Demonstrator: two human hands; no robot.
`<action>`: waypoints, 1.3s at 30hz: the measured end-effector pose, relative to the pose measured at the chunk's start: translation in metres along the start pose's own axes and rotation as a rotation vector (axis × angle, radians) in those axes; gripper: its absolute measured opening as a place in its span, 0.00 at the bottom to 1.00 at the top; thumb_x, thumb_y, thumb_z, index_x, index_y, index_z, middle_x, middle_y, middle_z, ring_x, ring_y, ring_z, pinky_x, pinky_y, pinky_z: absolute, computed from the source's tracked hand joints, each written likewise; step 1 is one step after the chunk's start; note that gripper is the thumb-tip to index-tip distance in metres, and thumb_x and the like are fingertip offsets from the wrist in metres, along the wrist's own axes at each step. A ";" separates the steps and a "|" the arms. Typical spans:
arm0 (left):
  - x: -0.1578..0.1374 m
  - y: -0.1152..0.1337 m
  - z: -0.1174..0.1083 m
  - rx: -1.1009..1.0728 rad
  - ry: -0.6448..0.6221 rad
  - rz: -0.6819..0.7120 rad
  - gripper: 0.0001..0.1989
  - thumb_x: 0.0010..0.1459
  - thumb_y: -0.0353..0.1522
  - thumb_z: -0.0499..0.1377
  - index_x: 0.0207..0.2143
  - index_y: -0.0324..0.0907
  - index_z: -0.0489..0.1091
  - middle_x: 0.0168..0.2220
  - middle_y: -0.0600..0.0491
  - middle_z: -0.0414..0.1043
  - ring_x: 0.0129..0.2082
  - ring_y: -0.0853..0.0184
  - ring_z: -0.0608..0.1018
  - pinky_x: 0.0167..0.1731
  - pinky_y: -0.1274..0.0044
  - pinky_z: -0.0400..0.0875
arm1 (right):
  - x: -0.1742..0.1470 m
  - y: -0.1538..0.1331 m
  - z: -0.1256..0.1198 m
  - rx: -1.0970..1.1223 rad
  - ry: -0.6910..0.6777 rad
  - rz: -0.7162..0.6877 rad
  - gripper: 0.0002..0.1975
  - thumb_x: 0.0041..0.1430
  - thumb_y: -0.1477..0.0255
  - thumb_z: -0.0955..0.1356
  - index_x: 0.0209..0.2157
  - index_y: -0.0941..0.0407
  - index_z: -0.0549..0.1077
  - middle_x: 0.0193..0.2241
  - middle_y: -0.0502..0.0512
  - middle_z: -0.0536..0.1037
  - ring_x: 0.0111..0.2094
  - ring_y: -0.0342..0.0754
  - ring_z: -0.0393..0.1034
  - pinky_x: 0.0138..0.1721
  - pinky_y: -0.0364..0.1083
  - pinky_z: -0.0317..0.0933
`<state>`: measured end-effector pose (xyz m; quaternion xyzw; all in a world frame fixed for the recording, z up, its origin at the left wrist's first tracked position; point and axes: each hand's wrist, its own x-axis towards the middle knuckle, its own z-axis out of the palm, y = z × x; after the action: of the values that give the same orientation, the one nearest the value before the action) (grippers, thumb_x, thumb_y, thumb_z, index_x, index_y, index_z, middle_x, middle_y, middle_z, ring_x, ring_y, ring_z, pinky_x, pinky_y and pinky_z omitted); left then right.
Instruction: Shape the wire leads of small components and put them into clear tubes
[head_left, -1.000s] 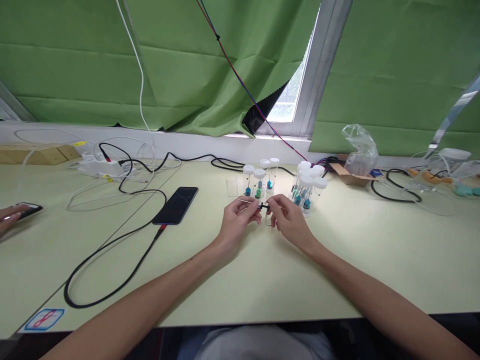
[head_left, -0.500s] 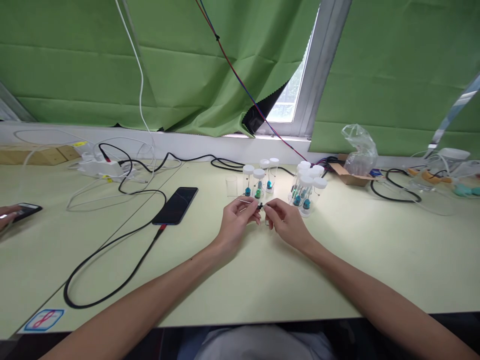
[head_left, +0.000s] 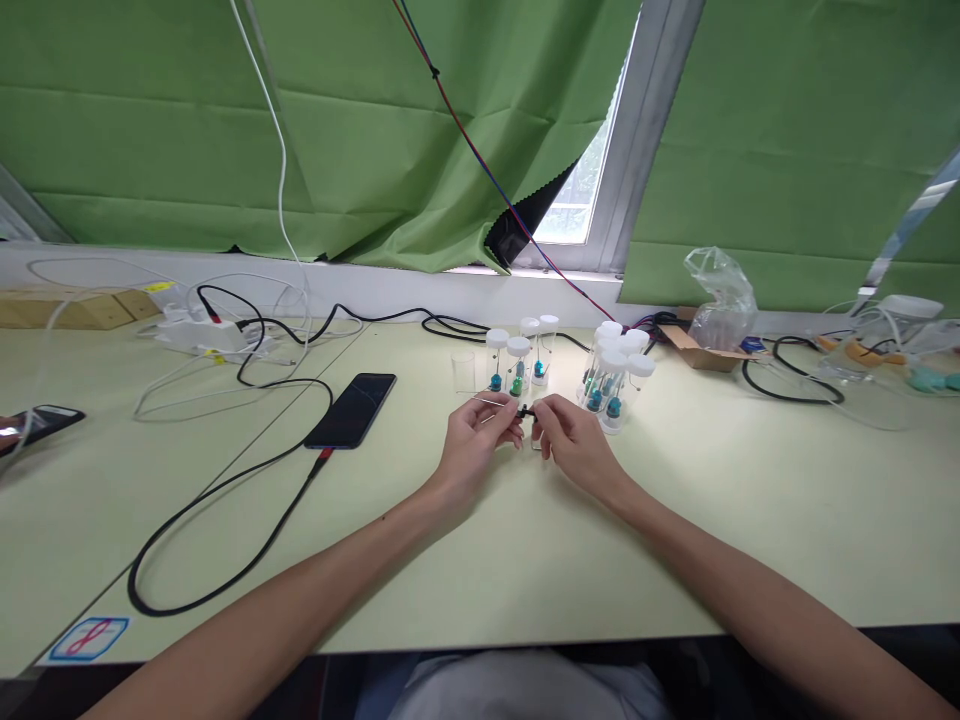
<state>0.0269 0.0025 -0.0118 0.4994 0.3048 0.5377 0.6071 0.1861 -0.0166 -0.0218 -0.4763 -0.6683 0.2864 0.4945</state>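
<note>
Between my fingertips is a small black part (head_left: 527,413), too small to name. My left hand (head_left: 478,432) pinches it from the left, and a thin wire (head_left: 480,401) sticks out past those fingers. From the right, my right hand (head_left: 568,436) has thumb and forefinger closed on the part's other end. Just beyond the hands stand several clear tubes with white caps (head_left: 518,347), with blue or green pieces inside. A second cluster of capped tubes (head_left: 613,362) stands behind my right hand. An uncapped clear tube (head_left: 463,372) is left of them.
A black phone (head_left: 351,411) lies left of my hands, with a black cable (head_left: 259,560) looping towards me. A power strip (head_left: 201,336) sits further back. To the right are a cardboard box (head_left: 701,350) and a plastic bag (head_left: 720,300). Another person's hand (head_left: 10,432) holds a phone at far left.
My right fingers have shifted slightly, and more of the black part shows between my hands. At far left, the other person's hand has drawn back towards the edge of view.
</note>
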 end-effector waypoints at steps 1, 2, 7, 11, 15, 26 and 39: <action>0.000 0.000 0.000 -0.008 0.012 0.002 0.13 0.52 0.39 0.68 0.34 0.40 0.73 0.25 0.54 0.72 0.25 0.69 0.75 0.31 0.73 0.71 | 0.000 -0.001 0.000 0.009 0.009 -0.006 0.18 0.66 0.53 0.61 0.36 0.54 0.69 0.27 0.50 0.75 0.21 0.43 0.67 0.25 0.43 0.62; 0.000 0.001 0.000 -0.014 0.025 0.003 0.13 0.52 0.39 0.68 0.34 0.39 0.73 0.25 0.54 0.72 0.25 0.69 0.74 0.31 0.74 0.71 | 0.000 -0.001 -0.001 0.018 0.017 -0.016 0.17 0.65 0.54 0.64 0.40 0.54 0.69 0.29 0.51 0.75 0.22 0.43 0.68 0.25 0.43 0.63; -0.001 0.004 0.002 -0.021 0.053 -0.011 0.14 0.52 0.39 0.68 0.34 0.40 0.73 0.27 0.54 0.72 0.24 0.71 0.74 0.32 0.73 0.71 | -0.001 0.000 0.000 0.051 0.005 -0.086 0.15 0.62 0.59 0.68 0.45 0.53 0.67 0.38 0.53 0.74 0.24 0.42 0.70 0.26 0.44 0.66; -0.001 0.003 0.002 -0.013 0.034 -0.007 0.14 0.52 0.39 0.68 0.34 0.39 0.72 0.26 0.54 0.72 0.24 0.70 0.74 0.32 0.73 0.70 | 0.000 0.001 0.000 0.057 0.004 -0.082 0.13 0.62 0.60 0.67 0.42 0.54 0.67 0.35 0.52 0.74 0.23 0.42 0.69 0.26 0.45 0.66; 0.000 0.001 0.001 -0.007 0.029 -0.011 0.13 0.52 0.40 0.68 0.34 0.40 0.72 0.25 0.54 0.72 0.24 0.69 0.74 0.31 0.73 0.70 | 0.000 0.000 0.000 0.048 -0.006 -0.063 0.13 0.64 0.58 0.66 0.39 0.54 0.68 0.27 0.50 0.73 0.22 0.44 0.68 0.25 0.44 0.64; -0.002 0.003 0.002 0.023 -0.028 -0.009 0.12 0.54 0.38 0.67 0.33 0.40 0.72 0.25 0.55 0.71 0.23 0.70 0.74 0.31 0.73 0.71 | -0.001 -0.002 0.000 -0.029 -0.031 -0.024 0.24 0.70 0.56 0.57 0.24 0.54 0.66 0.16 0.47 0.69 0.18 0.43 0.63 0.26 0.44 0.58; 0.003 0.004 -0.001 0.015 0.034 -0.006 0.12 0.54 0.38 0.67 0.34 0.39 0.72 0.26 0.54 0.72 0.24 0.70 0.74 0.30 0.74 0.70 | -0.001 0.001 0.000 0.090 0.005 -0.085 0.13 0.62 0.62 0.68 0.45 0.53 0.67 0.35 0.51 0.72 0.23 0.41 0.68 0.25 0.44 0.65</action>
<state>0.0253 0.0053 -0.0081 0.4938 0.3208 0.5419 0.5997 0.1869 -0.0170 -0.0231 -0.4255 -0.6730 0.2939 0.5289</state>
